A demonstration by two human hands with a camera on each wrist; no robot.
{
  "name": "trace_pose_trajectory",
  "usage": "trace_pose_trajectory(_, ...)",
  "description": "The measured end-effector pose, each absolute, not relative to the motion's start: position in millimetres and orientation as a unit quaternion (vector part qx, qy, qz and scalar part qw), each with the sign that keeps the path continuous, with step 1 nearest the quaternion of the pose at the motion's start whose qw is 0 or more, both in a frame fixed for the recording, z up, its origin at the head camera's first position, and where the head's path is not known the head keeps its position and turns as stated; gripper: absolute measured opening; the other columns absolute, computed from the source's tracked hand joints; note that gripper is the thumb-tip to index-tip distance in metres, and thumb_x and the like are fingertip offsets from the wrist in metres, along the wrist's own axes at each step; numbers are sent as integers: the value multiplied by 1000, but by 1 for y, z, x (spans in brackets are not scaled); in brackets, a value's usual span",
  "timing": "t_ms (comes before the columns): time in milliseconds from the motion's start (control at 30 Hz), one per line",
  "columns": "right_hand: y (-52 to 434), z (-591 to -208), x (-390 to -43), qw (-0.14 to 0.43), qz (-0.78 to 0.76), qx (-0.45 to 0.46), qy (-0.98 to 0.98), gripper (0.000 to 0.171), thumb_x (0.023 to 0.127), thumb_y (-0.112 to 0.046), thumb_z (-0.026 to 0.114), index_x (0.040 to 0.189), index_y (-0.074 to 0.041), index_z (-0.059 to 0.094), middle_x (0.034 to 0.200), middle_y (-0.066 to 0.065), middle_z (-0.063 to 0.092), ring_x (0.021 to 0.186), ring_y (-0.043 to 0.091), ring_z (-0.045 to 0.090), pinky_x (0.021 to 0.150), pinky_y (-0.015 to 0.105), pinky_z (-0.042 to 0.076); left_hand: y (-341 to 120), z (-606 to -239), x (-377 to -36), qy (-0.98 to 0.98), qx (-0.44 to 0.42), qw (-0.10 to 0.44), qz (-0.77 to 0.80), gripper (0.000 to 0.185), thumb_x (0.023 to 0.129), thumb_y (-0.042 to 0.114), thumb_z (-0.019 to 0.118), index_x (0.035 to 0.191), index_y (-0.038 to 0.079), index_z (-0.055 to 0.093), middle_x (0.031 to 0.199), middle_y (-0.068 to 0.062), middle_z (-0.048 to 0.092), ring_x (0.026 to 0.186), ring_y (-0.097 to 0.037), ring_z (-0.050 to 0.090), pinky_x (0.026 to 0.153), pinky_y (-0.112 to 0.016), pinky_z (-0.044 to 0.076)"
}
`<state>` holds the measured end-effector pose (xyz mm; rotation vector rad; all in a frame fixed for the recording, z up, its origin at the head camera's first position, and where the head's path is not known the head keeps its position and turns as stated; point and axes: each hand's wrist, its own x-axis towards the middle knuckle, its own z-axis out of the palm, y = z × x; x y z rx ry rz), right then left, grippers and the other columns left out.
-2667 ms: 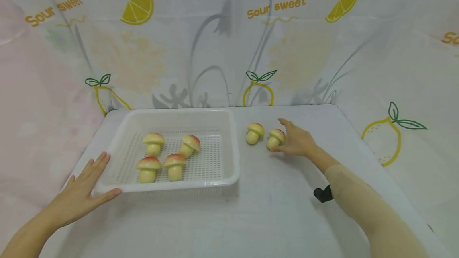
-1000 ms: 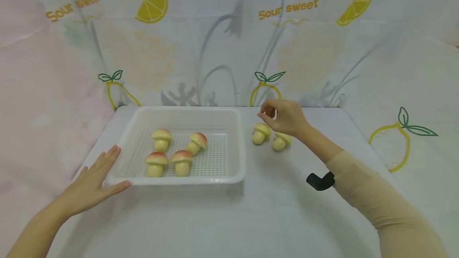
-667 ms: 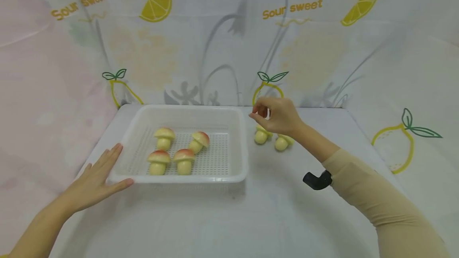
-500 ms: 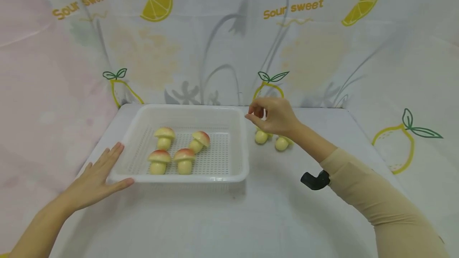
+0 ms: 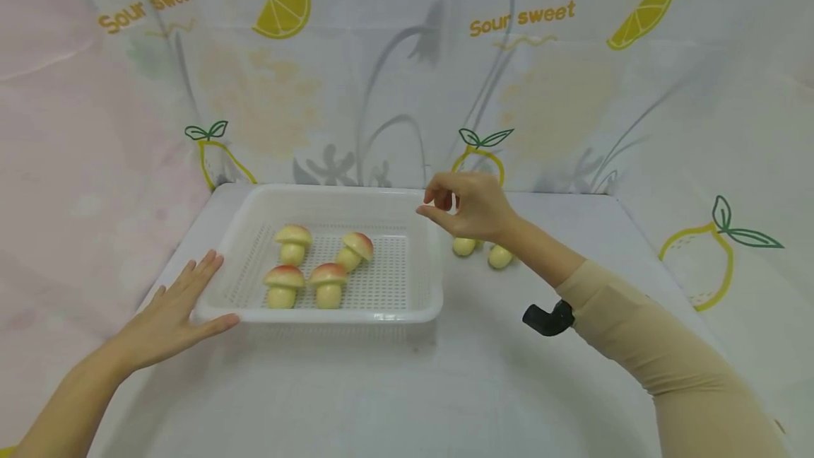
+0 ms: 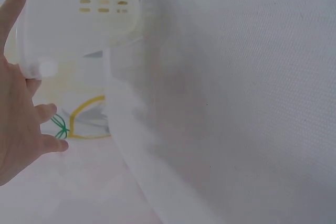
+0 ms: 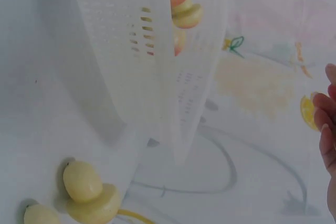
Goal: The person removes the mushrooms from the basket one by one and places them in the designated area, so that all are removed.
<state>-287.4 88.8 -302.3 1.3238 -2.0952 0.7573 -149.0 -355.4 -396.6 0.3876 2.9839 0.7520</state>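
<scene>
A white perforated tray (image 5: 331, 316) holds several toy mushrooms with yellow stems and reddish caps (image 5: 328, 284). Two more mushrooms (image 5: 463, 247) (image 5: 499, 256) lie on the table right of the tray, partly hidden by my right wrist. My right hand (image 5: 427, 203) hovers above the tray's right rim, fingers curled toward the thumb, and nothing shows in it. My left hand (image 5: 191, 295) lies flat on the table, straight fingers touching the tray's front-left corner. The right wrist view shows the tray wall (image 7: 136, 51), the two loose mushrooms (image 7: 86, 187) and my fingertips (image 7: 326, 124).
The table (image 5: 394, 401) is white and walled on three sides by a lemon-print cloth (image 5: 394, 76). A black wrist-camera mount (image 5: 547, 318) sits on my right forearm. In the left wrist view the left hand (image 6: 21, 108) rests beside the tray (image 6: 79, 19).
My right hand left the two loose mushrooms, rose, and moved left to above the tray's right rim. Both mushrooms stay on the table. The left hand has not moved.
</scene>
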Motion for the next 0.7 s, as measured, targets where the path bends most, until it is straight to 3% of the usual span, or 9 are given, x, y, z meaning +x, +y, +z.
trace_pose_trajectory(700,18,-284,-289,248,268,506,-781,12,84,-19,71,79,-14,62,62,-9,57,58,3,52,50,23,38,-353,-398,-148,963,122,12,240,97,89,43,65,156,11,2,161,-13,-1,143,-46,-2,96,-79,0)
